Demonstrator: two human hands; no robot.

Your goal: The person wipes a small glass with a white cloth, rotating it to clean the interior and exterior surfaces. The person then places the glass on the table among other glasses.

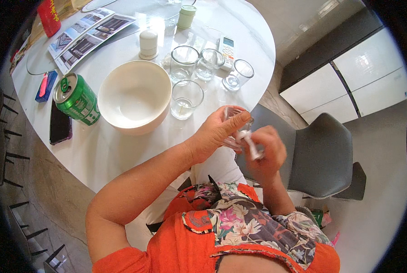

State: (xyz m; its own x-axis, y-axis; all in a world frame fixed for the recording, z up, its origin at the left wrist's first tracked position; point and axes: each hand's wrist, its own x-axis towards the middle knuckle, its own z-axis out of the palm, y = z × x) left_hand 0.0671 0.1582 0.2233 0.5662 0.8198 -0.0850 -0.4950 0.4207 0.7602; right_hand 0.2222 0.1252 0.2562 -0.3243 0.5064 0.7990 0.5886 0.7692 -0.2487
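Note:
My left hand grips a clear drinking glass, tilted on its side beyond the table's edge and above my lap. Close against the glass, my right hand holds a small white item, perhaps a tissue or cloth; motion blur hides its exact kind. On the table near my left hand stands an upright clear glass. Behind it are more glasses: a large one, a smaller one and another to the right. A deep white bowl sits left of them.
On the round white table are a green drink can, a phone, a blue box with a pink lighter, a printed brochure, a white remote, and white and pale green canisters. A grey chair stands right.

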